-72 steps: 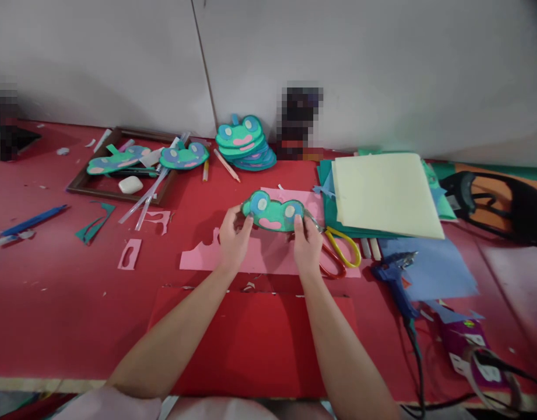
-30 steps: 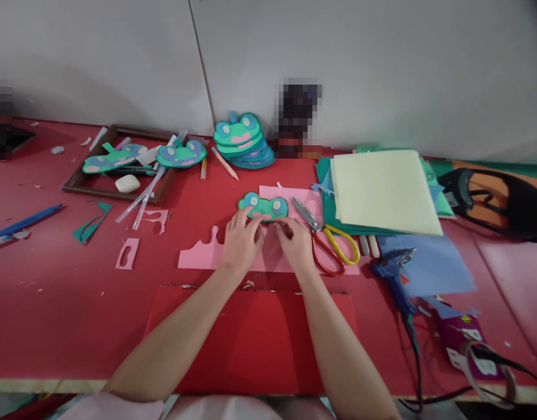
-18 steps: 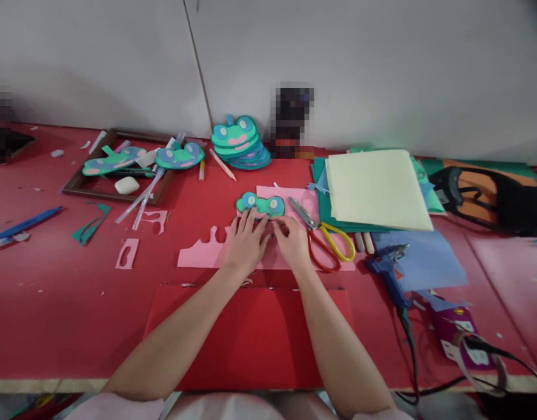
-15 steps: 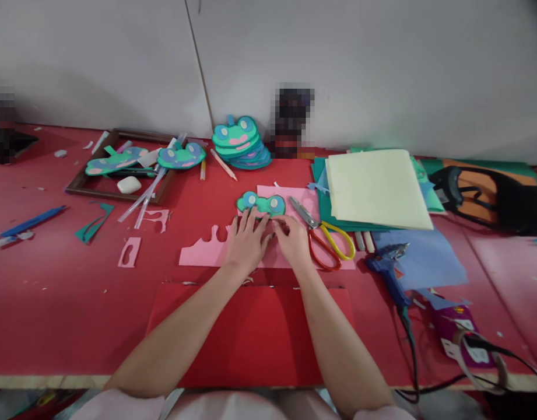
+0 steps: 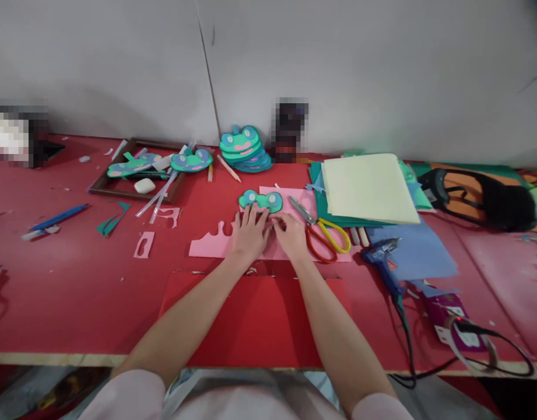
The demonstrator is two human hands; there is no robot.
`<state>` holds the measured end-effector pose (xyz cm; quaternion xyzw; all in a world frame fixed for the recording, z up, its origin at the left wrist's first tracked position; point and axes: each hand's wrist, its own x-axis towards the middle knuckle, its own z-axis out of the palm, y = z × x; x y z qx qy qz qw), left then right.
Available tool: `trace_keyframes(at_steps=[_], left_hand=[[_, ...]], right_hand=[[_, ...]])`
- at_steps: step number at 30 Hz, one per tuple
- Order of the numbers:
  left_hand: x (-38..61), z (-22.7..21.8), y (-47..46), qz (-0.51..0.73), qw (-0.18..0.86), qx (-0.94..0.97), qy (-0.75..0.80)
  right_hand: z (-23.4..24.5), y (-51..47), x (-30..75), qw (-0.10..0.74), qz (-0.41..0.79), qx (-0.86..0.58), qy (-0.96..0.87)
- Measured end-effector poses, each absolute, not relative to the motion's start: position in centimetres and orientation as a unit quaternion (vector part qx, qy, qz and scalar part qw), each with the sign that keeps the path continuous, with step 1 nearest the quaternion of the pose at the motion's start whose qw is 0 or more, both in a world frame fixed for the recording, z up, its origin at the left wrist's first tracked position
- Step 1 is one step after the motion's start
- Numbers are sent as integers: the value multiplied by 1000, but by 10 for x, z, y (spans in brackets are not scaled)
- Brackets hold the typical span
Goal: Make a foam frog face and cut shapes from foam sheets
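A green frog-face cutout point(image 5: 260, 202) with blue eyes rests on pink craft sheet point(image 5: 207, 247) in the middle of the table. My left hand point(image 5: 249, 233) lies flat over the cutout's lower part, fingers stretched out, pressing it down and hiding that part. Close by on the right, my right hand point(image 5: 291, 233) has its fingers curled into a pinch at the cutout's lower right edge. Whatever is between those fingertips is too small to make out. Scissors point(image 5: 317, 224) with one red and one yellow handle lie just right of my right hand.
Stacked frog faces point(image 5: 244, 149) stand at the back. A brown frame point(image 5: 163, 195) with glue sticks and cutouts lies left. Pale yellow sheets point(image 5: 368, 186), a blue glue gun point(image 5: 384, 265) with its cord, and a black bag point(image 5: 478, 198) are on the right. A blue pen point(image 5: 60, 217) lies far left.
The view has shifted slightly, so things on the table appear a little displaced. Both hands keep nearly the same place and pose at the cutout.
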<state>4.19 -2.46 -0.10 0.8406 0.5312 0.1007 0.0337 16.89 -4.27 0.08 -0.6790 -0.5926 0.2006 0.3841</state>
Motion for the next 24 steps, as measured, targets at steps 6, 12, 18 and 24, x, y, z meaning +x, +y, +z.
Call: trace_keyframes(at_steps=[6, 12, 18, 24], left_hand=[[40, 0, -25, 101, 36, 842, 528], [40, -3, -24, 113, 40, 842, 527], [40, -4, -24, 115, 48, 843, 523], [40, -3, -24, 122, 40, 842, 524]], right_hand=[[13, -68, 168, 386, 232, -652, -610], [32, -158, 236, 361, -2, -728, -583], [43, -209, 309, 208, -140, -813, -525], [66, -167, 326, 101, -94, -837, -530]])
